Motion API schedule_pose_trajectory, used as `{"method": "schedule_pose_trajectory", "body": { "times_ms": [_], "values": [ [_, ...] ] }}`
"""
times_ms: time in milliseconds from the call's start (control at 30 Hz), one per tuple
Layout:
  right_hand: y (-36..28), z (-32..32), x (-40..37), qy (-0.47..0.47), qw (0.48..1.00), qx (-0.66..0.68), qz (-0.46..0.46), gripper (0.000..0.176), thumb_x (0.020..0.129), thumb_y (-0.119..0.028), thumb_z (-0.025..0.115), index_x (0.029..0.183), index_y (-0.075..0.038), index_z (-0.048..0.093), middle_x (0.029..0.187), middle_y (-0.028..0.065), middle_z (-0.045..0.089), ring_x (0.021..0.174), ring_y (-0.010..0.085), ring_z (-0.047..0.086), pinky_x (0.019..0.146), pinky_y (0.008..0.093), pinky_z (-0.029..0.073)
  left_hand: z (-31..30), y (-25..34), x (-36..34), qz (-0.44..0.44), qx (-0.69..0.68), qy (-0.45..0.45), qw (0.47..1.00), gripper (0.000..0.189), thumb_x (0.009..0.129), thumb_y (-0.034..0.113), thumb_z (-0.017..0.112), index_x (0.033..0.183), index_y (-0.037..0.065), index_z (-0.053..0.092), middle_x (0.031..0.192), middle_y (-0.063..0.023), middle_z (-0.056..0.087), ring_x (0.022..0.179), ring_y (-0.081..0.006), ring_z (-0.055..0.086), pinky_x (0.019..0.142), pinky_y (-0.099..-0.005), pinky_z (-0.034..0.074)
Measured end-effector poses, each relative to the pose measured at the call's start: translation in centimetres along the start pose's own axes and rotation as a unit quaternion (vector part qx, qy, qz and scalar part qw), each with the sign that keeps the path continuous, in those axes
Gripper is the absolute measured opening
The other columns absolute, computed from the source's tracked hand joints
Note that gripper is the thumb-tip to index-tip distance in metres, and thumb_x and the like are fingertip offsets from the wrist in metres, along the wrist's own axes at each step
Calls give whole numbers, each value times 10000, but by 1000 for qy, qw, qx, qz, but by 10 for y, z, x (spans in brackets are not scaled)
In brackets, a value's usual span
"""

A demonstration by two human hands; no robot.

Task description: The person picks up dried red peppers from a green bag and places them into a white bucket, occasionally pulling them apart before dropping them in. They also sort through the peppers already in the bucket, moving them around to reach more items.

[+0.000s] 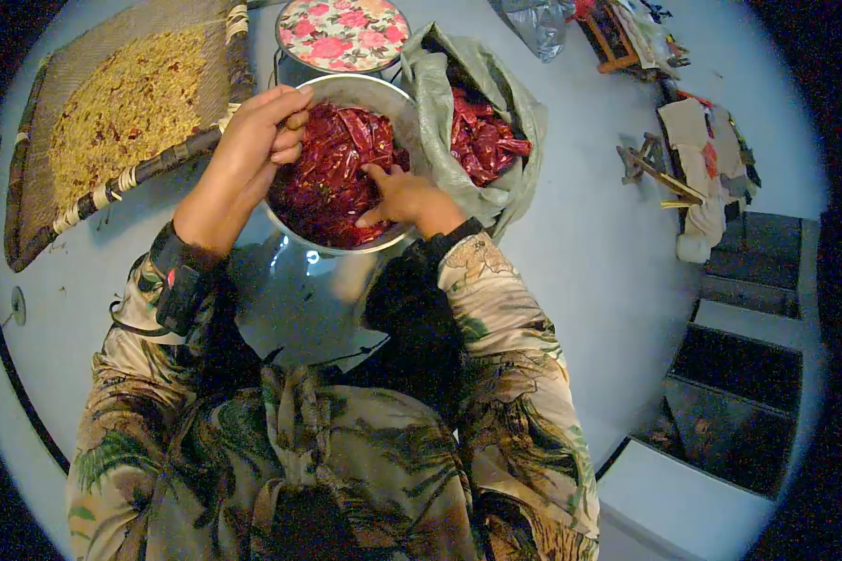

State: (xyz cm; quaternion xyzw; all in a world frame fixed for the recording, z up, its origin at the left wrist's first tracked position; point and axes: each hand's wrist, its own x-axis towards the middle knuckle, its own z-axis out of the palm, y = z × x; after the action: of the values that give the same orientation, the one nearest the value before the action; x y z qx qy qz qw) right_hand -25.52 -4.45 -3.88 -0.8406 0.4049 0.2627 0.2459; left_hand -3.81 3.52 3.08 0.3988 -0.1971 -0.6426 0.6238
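Note:
A round metal pot (344,250) in front of me holds dried red chilies (332,159). My left hand (264,138) is at the pot's left rim, its fingers curled and the thumb side pinched together. Whatever is in that pinch is too small or hidden to make out. Inside the pot, on the right, my right hand (404,198) touches the chilies with thumb and forefinger apart; the other fingers are partly hidden. Just right of the pot stands an open green woven sack (430,103) with more dried chilies (485,140) inside.
A woven tray (28,187) with yellow seeds (131,112) lies at the left. Behind the pot is a stool with a floral round top (343,33). Farther right are a wooden stool (660,168), cloths (697,140) and dark steps or shelves (739,355).

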Motion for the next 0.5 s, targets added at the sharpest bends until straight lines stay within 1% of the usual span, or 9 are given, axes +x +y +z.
{"method": "schedule_pose_trajectory", "body": {
  "times_ms": [100,200,300,400,467,500],
  "values": [
    [-6,11,8,-48,997,45,-35,1036,597,-527,730,1415,-199,187,1367,289,301,1218,429,381,996,449,347,-1,0,0,0,-4,-6,1000,138,874,160,558,776,88,492,655,36,437,463,-16,306,392,-174,221],
    [-25,23,9,-10,998,-5,-54,1072,557,-491,770,1393,-91,232,1280,294,409,1151,408,456,964,452,382,-2,2,-1,5,-10,-4,1000,138,873,153,557,774,86,490,653,32,436,461,-19,305,389,-176,222],
    [-35,23,13,-50,998,-4,-32,1056,586,-502,740,1411,-132,195,1357,287,319,1205,412,405,992,437,355,-5,2,0,2,-9,-11,1000,111,882,165,542,815,101,482,645,42,421,458,-19,307,373,-169,223],
    [-40,14,13,-109,993,28,-23,1039,590,-445,739,1408,-98,200,1341,276,354,1199,383,424,983,420,365,-6,2,0,3,-4,-18,1000,89,891,167,527,847,103,484,652,45,419,462,-19,310,367,-164,222],
    [-19,28,21,-66,984,51,-156,1055,562,-418,760,1406,-108,209,1325,266,379,1160,390,454,955,414,395,-7,2,0,6,0,-23,1000,85,895,163,520,851,97,489,661,45,422,466,-18,311,369,-162,222],
    [-12,31,25,-68,978,74,-183,1055,556,-409,763,1407,-119,211,1320,260,390,1143,392,468,941,410,408,-7,2,0,7,1,-27,1000,85,897,162,517,851,95,491,663,45,422,468,-18,311,371,-162,223]
  ]
}}
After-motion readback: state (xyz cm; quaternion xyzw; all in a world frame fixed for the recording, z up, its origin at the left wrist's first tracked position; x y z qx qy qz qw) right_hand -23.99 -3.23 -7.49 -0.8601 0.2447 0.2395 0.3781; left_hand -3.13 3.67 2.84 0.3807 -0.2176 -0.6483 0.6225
